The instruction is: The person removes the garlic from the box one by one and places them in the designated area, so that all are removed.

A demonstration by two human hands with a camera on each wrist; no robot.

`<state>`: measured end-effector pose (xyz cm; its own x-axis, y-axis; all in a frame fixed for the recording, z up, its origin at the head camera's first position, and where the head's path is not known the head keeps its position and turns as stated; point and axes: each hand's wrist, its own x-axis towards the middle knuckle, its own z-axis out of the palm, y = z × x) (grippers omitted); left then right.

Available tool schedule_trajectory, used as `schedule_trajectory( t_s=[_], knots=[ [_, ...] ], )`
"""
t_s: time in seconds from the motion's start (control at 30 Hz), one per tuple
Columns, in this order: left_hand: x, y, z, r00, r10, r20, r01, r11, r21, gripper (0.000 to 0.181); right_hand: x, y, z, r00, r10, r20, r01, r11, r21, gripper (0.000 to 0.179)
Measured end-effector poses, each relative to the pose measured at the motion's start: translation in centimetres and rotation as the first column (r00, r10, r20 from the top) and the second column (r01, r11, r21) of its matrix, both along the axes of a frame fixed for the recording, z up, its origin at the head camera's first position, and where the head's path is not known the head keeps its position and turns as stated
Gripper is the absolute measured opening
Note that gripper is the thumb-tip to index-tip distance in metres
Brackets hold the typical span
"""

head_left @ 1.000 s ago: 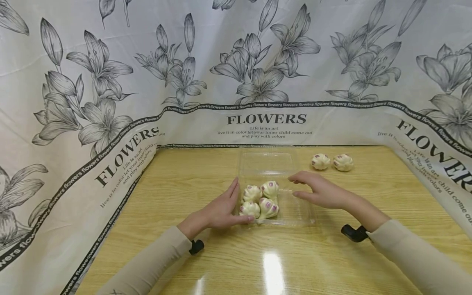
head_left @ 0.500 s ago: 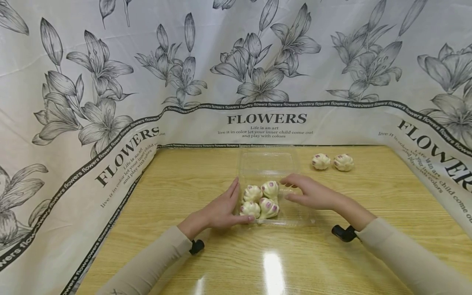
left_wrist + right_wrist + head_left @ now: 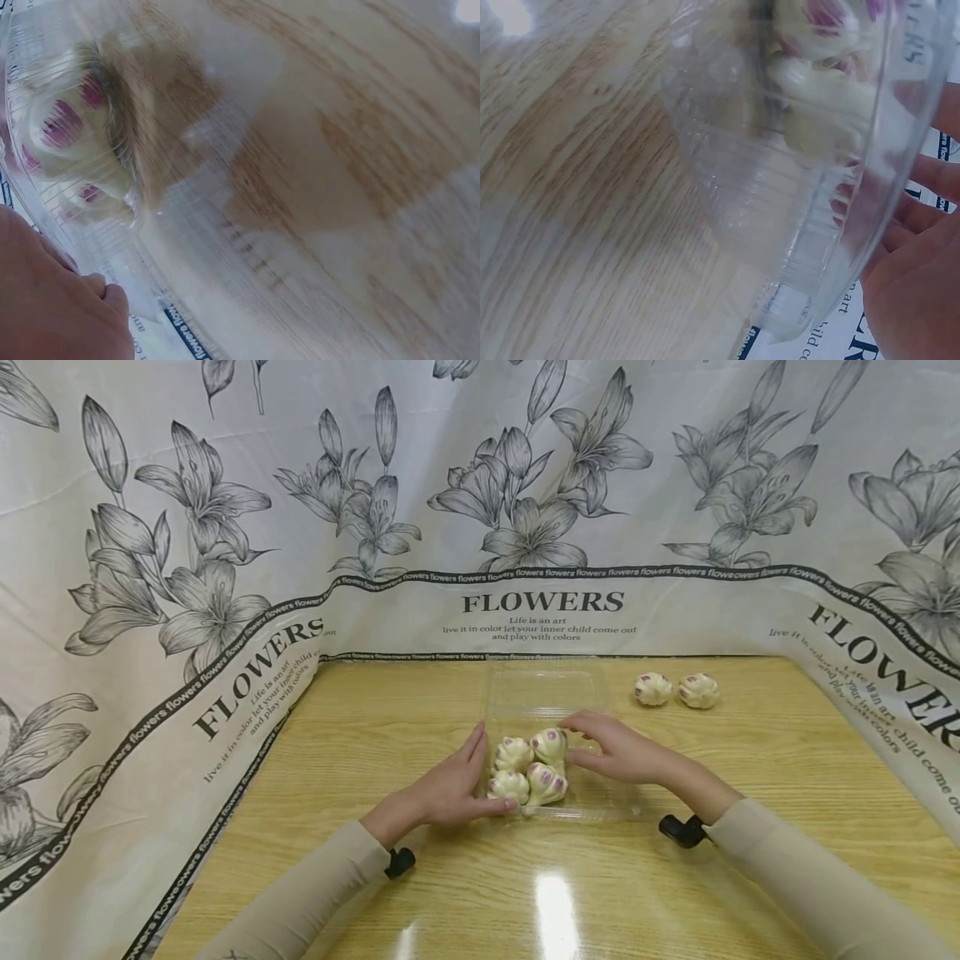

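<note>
A clear plastic clamshell box (image 3: 603,789) stands unfolded on the table, its lid (image 3: 543,689) lying back toward the curtain. Several cream garlic bulbs with purple patches fill its left part, among them a back-right bulb (image 3: 550,745) and a front-right bulb (image 3: 546,783). My left hand (image 3: 442,792) rests along the left wall, fingers extended, with the thumb reaching over the front corner. My right hand (image 3: 622,752) is over the right part, fingertips right at the back-right bulb and thumb apart from the fingers. In the right wrist view, the box wall partly covers those fingers.
Two more garlic bulbs, a left one (image 3: 652,688) and a right one (image 3: 699,690), sit at the back right of the wooden table (image 3: 360,727). A flower-printed curtain (image 3: 540,527) encloses the back and sides.
My right hand has moved left across the box up to the back-right garlic bulb. The left hand, the box and the bulbs have stayed in place.
</note>
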<state>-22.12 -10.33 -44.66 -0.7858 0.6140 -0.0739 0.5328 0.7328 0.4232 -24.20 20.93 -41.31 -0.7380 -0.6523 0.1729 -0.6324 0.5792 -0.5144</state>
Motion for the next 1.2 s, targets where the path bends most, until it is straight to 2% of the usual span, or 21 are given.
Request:
schedule_trajectory(
  t_s=[0.23, 0.5, 0.67, 1.0, 1.2],
  knots=[
    [0.0, 0.0, 0.0, 1.0, -0.003, -0.002, 0.003, 1.0, 0.0, 0.125, -0.6, -0.7, -0.3, 1.0, 0.015, -0.022, -0.014, 1.0, 0.016, 0.049],
    [0.1, 0.1, 0.2, 1.0, -0.003, 0.001, 0.003, 1.0, 0.005, 0.124, -1.5, -1.4, -0.6, 0.999, 0.037, 0.037, -0.039, 0.998, 0.039, 0.052],
    [0.1, 0.1, 0.2, 1.0, -0.002, 0.0, 0.002, 1.0, 0.002, 0.124, -1.8, -1.5, -0.7, 0.999, 0.038, 0.031, -0.04, 0.997, 0.067, 0.053],
    [0.1, 0.0, 0.1, 1.0, 0.004, -0.003, -0.004, 1.0, -0.012, 0.125, -1.4, -0.9, -0.4, 0.999, 0.035, 0.024, -0.037, 0.994, 0.1, 0.053],
    [0.1, 0.1, 0.1, 1.0, 0.003, 0.001, -0.003, 1.0, -0.005, 0.125, -0.9, -0.1, 0.3, 1.0, -0.004, -0.027, 0.008, 0.986, 0.165, 0.049]
  ],
)
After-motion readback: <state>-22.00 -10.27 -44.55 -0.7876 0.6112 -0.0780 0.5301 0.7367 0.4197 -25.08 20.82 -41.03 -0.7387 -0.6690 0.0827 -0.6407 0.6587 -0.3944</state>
